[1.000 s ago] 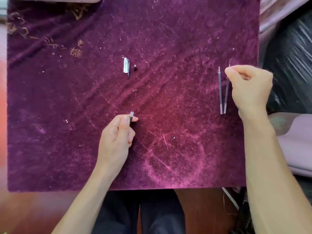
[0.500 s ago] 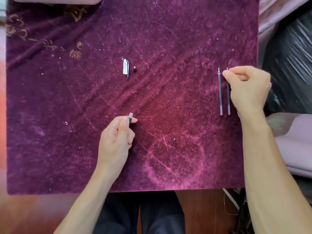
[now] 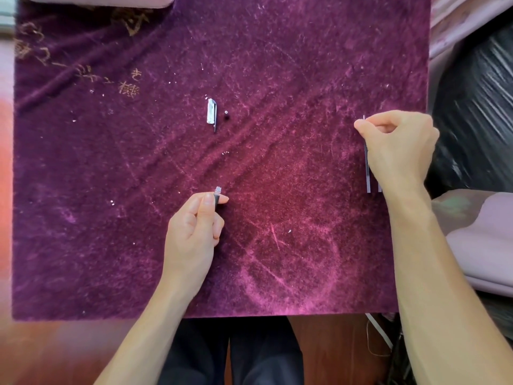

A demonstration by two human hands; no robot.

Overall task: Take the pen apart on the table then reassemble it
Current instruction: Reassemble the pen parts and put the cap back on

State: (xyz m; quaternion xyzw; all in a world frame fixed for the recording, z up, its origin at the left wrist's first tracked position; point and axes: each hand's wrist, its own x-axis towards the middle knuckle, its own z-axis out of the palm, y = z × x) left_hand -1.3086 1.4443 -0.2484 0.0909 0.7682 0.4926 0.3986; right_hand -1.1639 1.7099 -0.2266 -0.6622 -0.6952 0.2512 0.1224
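Purple velvet cloth [image 3: 111,218] covers the table, creased and dusted with lint. Left thumb and forefinger are pinched on a dark pen barrel [image 3: 216,200], its threaded end poking up past the fingertips — the left hand [image 3: 194,232] curled loosely around the rest, low and centre. Right hand [image 3: 399,145], over by the cloth's right edge, has its thumb and forefinger closed on a thin refill [image 3: 364,118], tip showing just above the fingers; two refill ends stick out side by side below the palm, and I can't tell which one is gripped. Up the middle, well apart from both hands, lies the clip [image 3: 211,112], with a small dark bead [image 3: 226,115] just beside it.
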